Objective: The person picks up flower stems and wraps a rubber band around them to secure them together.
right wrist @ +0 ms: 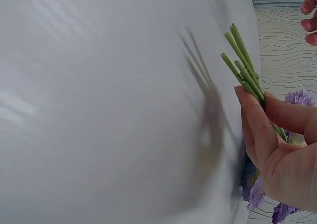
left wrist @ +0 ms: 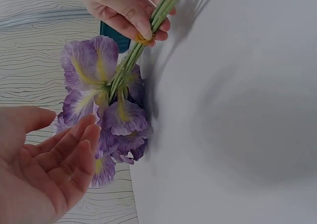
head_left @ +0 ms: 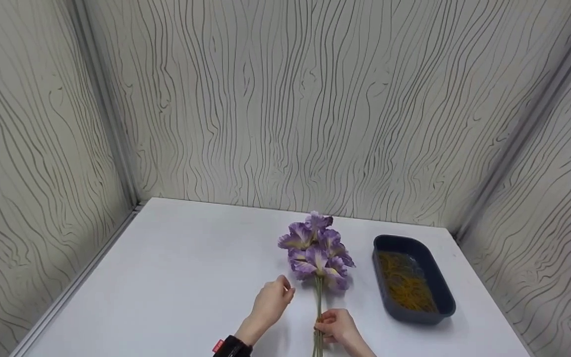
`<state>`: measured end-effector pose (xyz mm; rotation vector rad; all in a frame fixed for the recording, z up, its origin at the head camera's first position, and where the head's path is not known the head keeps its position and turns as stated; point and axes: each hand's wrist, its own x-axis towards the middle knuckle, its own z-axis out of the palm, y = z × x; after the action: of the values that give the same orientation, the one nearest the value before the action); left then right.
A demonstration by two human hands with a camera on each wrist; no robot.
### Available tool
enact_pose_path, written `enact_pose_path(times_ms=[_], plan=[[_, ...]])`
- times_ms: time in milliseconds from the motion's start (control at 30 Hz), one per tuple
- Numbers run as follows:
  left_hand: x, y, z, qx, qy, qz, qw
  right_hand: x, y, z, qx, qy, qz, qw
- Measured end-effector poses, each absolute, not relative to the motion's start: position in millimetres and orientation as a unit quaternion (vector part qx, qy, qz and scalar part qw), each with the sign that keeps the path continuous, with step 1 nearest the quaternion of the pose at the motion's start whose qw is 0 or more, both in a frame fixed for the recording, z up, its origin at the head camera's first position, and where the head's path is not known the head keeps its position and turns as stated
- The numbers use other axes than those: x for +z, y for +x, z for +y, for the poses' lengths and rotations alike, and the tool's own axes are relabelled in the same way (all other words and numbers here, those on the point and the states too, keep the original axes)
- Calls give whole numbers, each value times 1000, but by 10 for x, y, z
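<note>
A bunch of purple artificial irises [head_left: 316, 250] with yellow throats stands out from long green stems [left wrist: 163, 13]. My right hand [head_left: 339, 327] pinches the stems between thumb and fingers, with the cut ends [right wrist: 237, 48] sticking out past the grip. Around the stems, at the right thumb tip, sits a yellow rubber band [left wrist: 142, 38]. To the left of the stems and below the blooms hovers my left hand [head_left: 270, 302]. Its fingers [left wrist: 69, 152] are loosely bent, with nothing held, apart from the stems.
On the right of the white table [head_left: 191, 267] stands a dark blue-grey tray [head_left: 444, 297] with many yellow rubber bands [head_left: 407, 287] inside. Wood-grain panels [head_left: 265, 109] enclose the table at the back and both sides. A black band [head_left: 233, 347] wraps the left wrist.
</note>
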<state>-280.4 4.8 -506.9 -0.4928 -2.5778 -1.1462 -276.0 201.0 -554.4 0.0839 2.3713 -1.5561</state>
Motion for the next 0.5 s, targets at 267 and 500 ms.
enact_pose_path(times_ms=[267, 500], plan=[[-5087, -2807, 41, -399, -166, -892, 129, -5621, -2759, 2000, -543, 34, 825, 154], [-5091, -2801, 25, -402, -164, -892, 125, -5658, -2741, 2014, -551, 38, 820, 150]])
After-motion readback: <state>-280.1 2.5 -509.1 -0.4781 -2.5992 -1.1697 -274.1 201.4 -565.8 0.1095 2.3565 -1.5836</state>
